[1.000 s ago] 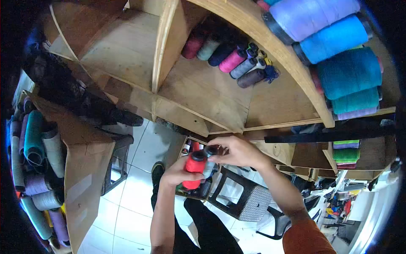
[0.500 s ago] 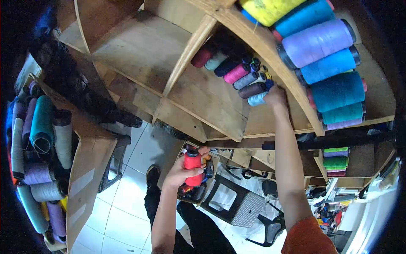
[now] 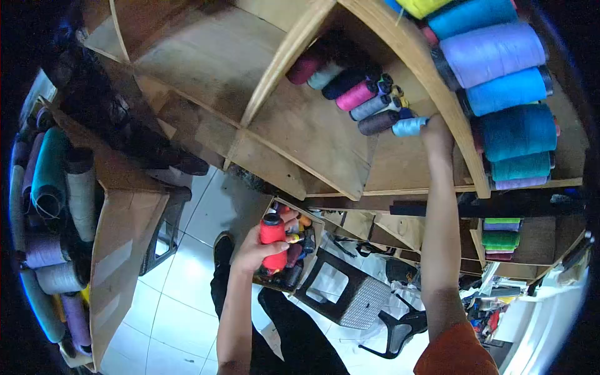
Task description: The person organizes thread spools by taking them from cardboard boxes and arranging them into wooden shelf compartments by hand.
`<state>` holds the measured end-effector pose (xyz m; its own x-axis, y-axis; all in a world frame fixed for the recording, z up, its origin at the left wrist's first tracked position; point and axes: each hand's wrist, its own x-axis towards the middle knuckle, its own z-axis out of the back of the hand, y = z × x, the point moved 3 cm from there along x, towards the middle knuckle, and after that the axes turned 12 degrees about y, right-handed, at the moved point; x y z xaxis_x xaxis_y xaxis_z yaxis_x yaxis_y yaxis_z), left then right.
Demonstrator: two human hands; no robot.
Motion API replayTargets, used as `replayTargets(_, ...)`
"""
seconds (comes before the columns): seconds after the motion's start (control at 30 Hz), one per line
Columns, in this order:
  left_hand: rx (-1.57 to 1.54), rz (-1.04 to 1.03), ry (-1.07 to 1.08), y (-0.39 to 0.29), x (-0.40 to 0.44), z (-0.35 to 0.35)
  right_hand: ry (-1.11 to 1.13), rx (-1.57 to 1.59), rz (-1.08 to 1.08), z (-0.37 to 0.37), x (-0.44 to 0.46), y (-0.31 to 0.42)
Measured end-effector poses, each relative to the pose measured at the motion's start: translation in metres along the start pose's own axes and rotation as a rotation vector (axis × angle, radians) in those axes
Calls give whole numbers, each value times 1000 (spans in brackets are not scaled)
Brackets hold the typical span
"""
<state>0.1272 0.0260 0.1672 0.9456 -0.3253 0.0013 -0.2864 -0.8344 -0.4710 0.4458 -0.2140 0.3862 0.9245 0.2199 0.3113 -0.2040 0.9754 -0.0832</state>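
Observation:
My left hand (image 3: 252, 251) is wrapped round a red thread spool (image 3: 272, 240), upright above a box of mixed spools (image 3: 292, 281). My right hand (image 3: 437, 132) reaches into a wooden shelf compartment, its fingers on the right end of a light blue spool (image 3: 409, 127). That spool lies at the front end of a row, beside a dark brown spool (image 3: 379, 122). Behind these lie a pink spool (image 3: 356, 95) and several others. The tips of my right fingers are partly hidden.
Large spools (image 3: 494, 55) fill the upper right compartment. A cardboard box (image 3: 128, 240) of spools stands at left. A dark plastic stool (image 3: 350, 294) is below, on a white tiled floor (image 3: 172, 300). A dark bar (image 3: 487, 207) runs along the shelf's lower edge.
My right hand has left the red spool's side and gone up into the compartment, where the light blue spool now lies by the row. My left hand still holds the red spool, slightly further left.

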Motion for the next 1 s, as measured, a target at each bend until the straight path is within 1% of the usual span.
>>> replayTargets(0.1, -27, -22, 8, 3, 7, 0, 28, -25, 9, -13, 1, 4)
replayTargets(0.2, -48, -40, 13, 6, 9, -2, 88, -153, -34, -47, 5, -2)
replayTargets(0.27, -13, -17, 11, 9, 8, 1, 393, -207, -192, -55, 13, -4)
replayTargets(0.33, -3, 0, 1, 11, 3, 1, 166, -163, -122, -93, 22, -26)
replayTargets(0.4, -13, -3, -12, 11, 1, 0, 106, -176, -102, -115, 26, -45)
replayTargets(0.43, 15, -5, -30, 12, 0, 2, 164, -208, -119, -108, 23, -38)
replayTargets(0.5, 73, -14, -70, 17, -2, 6, 188, -209, -113, -92, 19, -24)
replayTargets(0.53, 111, 1, -88, 17, -1, 8, 157, -179, -91, -78, 14, -8)
replayTargets(0.6, 183, 38, -121, 20, 1, 9, 190, -177, -43, -37, -4, 26)
replayTargets(0.67, 430, 68, -154, 11, 6, 0, 469, 260, 30, -13, -33, 60)
replayTargets(0.7, 555, 80, -170, 2, 11, -7, 694, 449, 95, -3, -56, 83)
replayTargets(0.73, 860, 48, -164, -14, 19, -19, 917, 639, 164, 8, -81, 110)
replayTargets(0.77, 924, 41, -178, -22, 24, -28, 1173, 673, 170, 23, -107, 138)
replayTargets(0.83, 1053, 31, -204, -33, 35, -44, 1349, 805, 308, 32, -150, 168)
replayTargets(0.87, 1072, 90, -202, -40, 42, -50, 1231, 682, 386, 31, -163, 174)
replayTargets(0.9, 1072, 73, -205, -45, 45, -52, 1109, 561, 455, 29, -170, 177)
replayTargets(0.93, 1074, 56, -210, -50, 47, -54, 1025, 599, 474, 25, -168, 177)
replayTargets(0.97, 1075, 37, -214, -56, 49, -55, 1062, 656, 453, 21, -164, 176)
replayTargets(1.0, 1045, 133, -194, -69, 49, -60, 1099, 712, 431, 16, -156, 174)
